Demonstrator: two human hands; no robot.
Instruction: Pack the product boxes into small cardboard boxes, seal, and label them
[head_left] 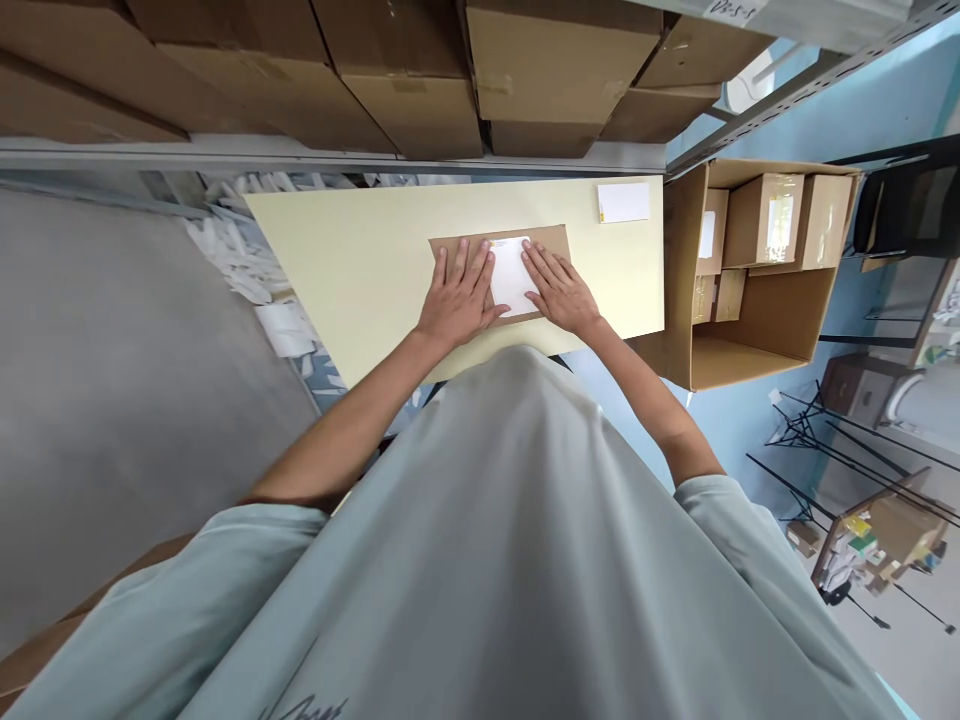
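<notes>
Your left hand and right hand lie flat with fingers extended, gripping nothing, pressing the edges of one white label on one brown cardboard piece near the front edge of the pale tabletop. Your hands partly cover both, and the label's print is too small to read. One white slip stack lies apart, toward the right; the open carton beside the tabletop holds at least five boxes, some partly hidden.

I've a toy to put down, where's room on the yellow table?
On the tabletop, left of the brown packet, or right of it below the white slip. The middle is crowded by the left hand and right hand.
</notes>
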